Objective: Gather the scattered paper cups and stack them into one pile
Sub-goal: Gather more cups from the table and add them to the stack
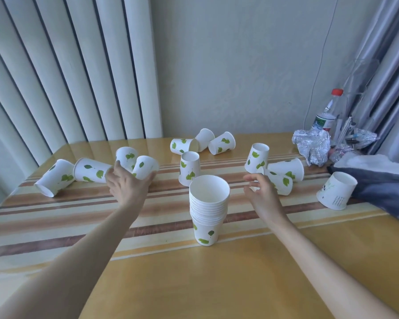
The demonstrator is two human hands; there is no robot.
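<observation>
1. I see the tall nested stack of white paper cups with green leaf print (pixel 209 209) standing upright near the middle of the striped tan wooden table (pixel 217 284), between my two arms.
2. My left hand (pixel 127 184) has its fingers spread around the tipped leaf-print paper cup (pixel 145 167) in the left cluster. The thumb and fingertips touch it, but I judge the grasp not yet closed.
3. Risk: that cup touches the white leaf-print cup behind it (pixel 126 157). Closing the hand may push the neighbour, and it could roll toward the far edge.
4. My right hand (pixel 262 192) is loosely curled and holds nothing. It sits just beside the overturned leaf-print cup on its side (pixel 279 181).
5. Risk: either forearm may sweep inward and topple the stack, which is tall on a narrow base.
6. Risk: the lone white cup with dark print (pixel 336 191) leans against grey cloth (pixel 382 187) at the right edge and could be missed.
</observation>
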